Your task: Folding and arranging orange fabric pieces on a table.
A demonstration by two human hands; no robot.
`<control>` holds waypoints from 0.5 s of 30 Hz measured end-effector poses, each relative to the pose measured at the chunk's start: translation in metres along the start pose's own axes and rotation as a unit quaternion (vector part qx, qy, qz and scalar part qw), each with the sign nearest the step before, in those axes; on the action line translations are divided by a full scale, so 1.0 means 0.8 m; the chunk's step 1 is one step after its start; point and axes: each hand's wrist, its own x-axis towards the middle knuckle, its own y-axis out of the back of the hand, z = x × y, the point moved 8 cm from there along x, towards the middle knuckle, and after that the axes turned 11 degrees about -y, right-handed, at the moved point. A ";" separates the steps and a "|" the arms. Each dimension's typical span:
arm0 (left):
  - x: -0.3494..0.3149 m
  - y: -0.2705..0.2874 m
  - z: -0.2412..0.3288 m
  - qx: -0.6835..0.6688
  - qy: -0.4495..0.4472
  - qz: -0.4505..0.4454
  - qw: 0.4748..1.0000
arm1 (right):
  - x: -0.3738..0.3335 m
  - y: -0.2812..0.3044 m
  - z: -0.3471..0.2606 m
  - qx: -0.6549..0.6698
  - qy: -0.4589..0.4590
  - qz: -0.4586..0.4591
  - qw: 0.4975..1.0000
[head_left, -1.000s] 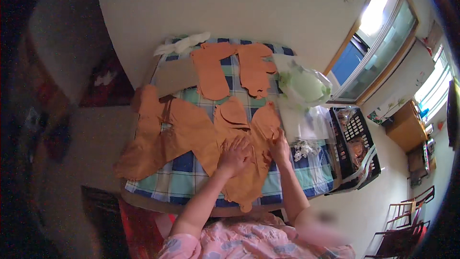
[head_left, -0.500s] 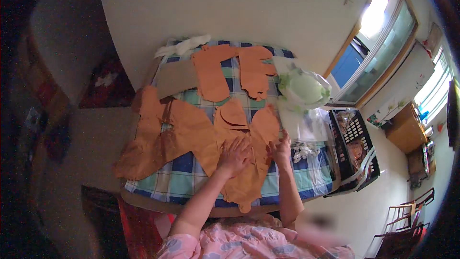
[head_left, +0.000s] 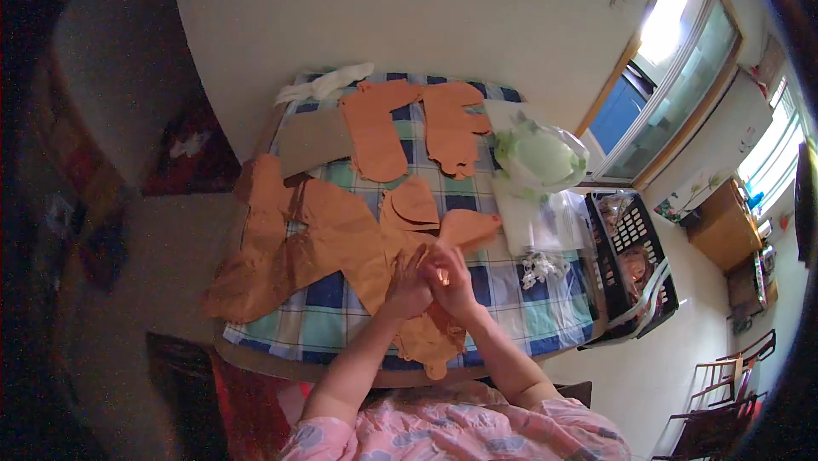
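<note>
A large orange-brown cut-out sheet (head_left: 434, 343), paper or thin cloth, lies near the bed-like table's front edge. My left hand (head_left: 411, 289) rests on its middle with fingers stretched forward, partly behind the other hand. Crossed over beside it, my right hand (head_left: 450, 278) is closed on the sheet's right side, which is folded inward; its fingertips are partly hidden. The sheet's rounded right end (head_left: 470, 227) sticks out beyond my hands. A curved slit shows in its upper left lobe (head_left: 411, 204). Left of it spreads another wrinkled orange-brown piece (head_left: 328, 231).
Two more orange cut-outs (head_left: 375, 133) lie at the back on the plaid cloth (head_left: 319, 335), beside a grey-brown piece (head_left: 315, 144). At right are a pale green plastic-wrapped bundle (head_left: 541, 158), a small white cluster (head_left: 541, 269) and a black basket (head_left: 635, 265).
My right hand has moved left from the sheet's right edge to beside my left hand, turning that side of the sheet inward. The plaid cloth now shows where it lay.
</note>
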 end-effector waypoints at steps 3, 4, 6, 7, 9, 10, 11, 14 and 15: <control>0.003 -0.014 0.001 0.074 -0.017 -0.064 0.995 | 0.000 0.019 -0.058 0.011 0.130 0.008 0.991; 0.006 -0.009 0.004 0.050 -0.018 -0.028 0.998 | 0.006 0.047 -0.023 0.030 0.034 0.088 0.995; 0.007 0.001 0.007 0.025 -0.019 0.008 0.999 | 0.007 0.090 0.036 0.049 -0.061 0.167 0.983; 0.010 0.005 0.008 0.003 -0.011 0.007 1.000 | 0.008 0.104 0.068 -0.045 -0.115 0.155 0.980; 0.011 0.006 0.006 -0.020 -0.001 0.007 1.000 | -0.002 0.112 0.106 -0.139 -0.168 0.139 0.966; 0.009 0.005 0.004 -0.021 0.002 0.006 1.000 | -0.009 0.104 0.105 -0.251 -0.132 0.111 0.952; 0.007 0.004 0.002 -0.022 0.005 0.005 1.000 | -0.014 0.096 0.107 -0.360 -0.095 0.081 0.925; 0.004 0.011 0.004 -0.033 -0.007 0.022 0.999 | -0.025 0.098 0.102 -0.361 -0.102 0.109 0.920; 0.004 0.007 0.002 -0.032 -0.005 0.021 0.999 | -0.025 0.098 0.103 -0.363 -0.129 0.112 0.916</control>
